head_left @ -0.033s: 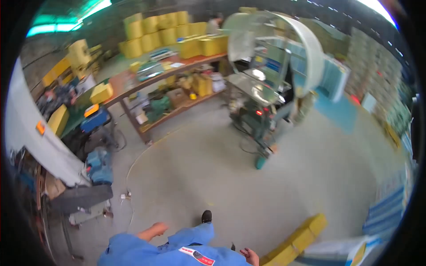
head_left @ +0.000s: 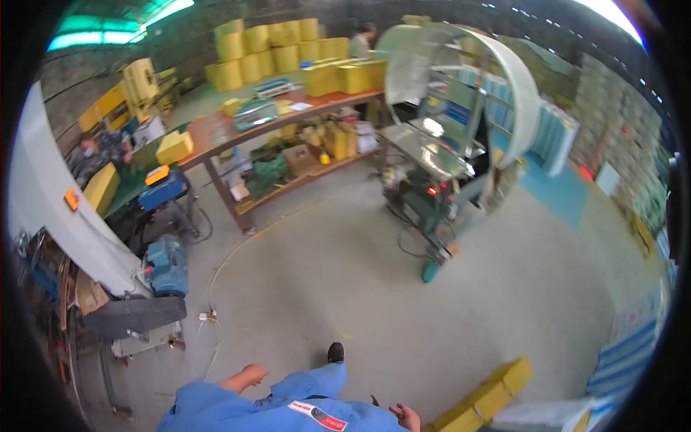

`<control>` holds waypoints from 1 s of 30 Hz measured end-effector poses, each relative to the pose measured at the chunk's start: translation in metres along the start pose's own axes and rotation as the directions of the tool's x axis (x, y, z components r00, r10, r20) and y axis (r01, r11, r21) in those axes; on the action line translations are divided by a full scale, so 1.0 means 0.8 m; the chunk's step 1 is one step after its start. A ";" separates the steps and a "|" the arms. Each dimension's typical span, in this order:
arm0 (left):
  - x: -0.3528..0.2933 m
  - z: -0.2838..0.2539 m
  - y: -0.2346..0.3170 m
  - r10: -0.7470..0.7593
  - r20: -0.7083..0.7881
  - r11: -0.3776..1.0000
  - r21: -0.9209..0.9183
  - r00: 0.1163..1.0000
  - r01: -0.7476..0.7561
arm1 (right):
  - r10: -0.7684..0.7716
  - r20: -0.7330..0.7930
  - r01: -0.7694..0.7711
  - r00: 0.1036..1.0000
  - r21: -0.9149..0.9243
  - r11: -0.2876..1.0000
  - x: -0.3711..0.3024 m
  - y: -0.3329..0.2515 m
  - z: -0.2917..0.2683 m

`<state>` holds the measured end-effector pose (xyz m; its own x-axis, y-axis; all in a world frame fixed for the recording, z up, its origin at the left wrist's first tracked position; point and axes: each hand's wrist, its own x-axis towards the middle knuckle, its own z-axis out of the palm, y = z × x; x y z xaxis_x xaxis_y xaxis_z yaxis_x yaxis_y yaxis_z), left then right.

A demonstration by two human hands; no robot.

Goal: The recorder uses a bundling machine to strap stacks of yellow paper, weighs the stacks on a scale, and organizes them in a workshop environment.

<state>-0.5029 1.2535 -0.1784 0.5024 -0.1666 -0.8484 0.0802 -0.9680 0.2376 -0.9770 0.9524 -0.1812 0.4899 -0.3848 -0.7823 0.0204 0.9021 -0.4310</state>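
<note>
My left hand [head_left: 254, 374] hangs by my blue-clad thigh, its fingers curled in and no object showing in it. On the other side, my right hand [head_left: 405, 416] is low at the bottom edge with its fingers loosely bent and apart, and it holds nothing that I can see. Nearest to it on the floor lies a long yellow bundle [head_left: 497, 392] with a strap round it. One dark shoe [head_left: 336, 352] shows ahead of me; the other foot is mostly hidden by my blue clothing.
Ahead stands a wheeled machine [head_left: 425, 151] with a big pale curved hood. A long workbench [head_left: 216, 147] carries yellow blocks. At left are a white column [head_left: 79, 194] and a blue motor [head_left: 166, 265]. A cable [head_left: 210, 317] crosses the floor. Two people work farther back.
The view has turned slightly, so the bench, machine and column sit a little farther right and lower. My hands keep nearly the same place and pose.
</note>
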 end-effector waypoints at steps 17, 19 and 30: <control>0.092 -0.308 0.427 0.273 -0.206 0.622 -0.708 0.940 -0.336 | 0.107 0.378 0.042 0.920 -0.365 0.930 0.369 -0.366 0.583; 0.114 -0.327 0.505 0.330 -0.200 0.589 -0.721 0.923 -0.366 | 0.145 0.407 0.027 0.902 -0.388 0.921 0.389 -0.410 0.635; 0.129 -0.562 0.887 0.574 -0.552 0.338 -0.513 0.605 -0.789 | 0.228 0.739 0.374 0.633 -0.551 0.746 0.525 -0.746 0.988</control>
<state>-0.0067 0.6339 0.1152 0.8251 -0.5529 -0.1164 0.0730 -0.1001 0.9923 -0.0947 0.4065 0.1031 0.9594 0.1065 -0.2613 -0.2815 0.4218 -0.8619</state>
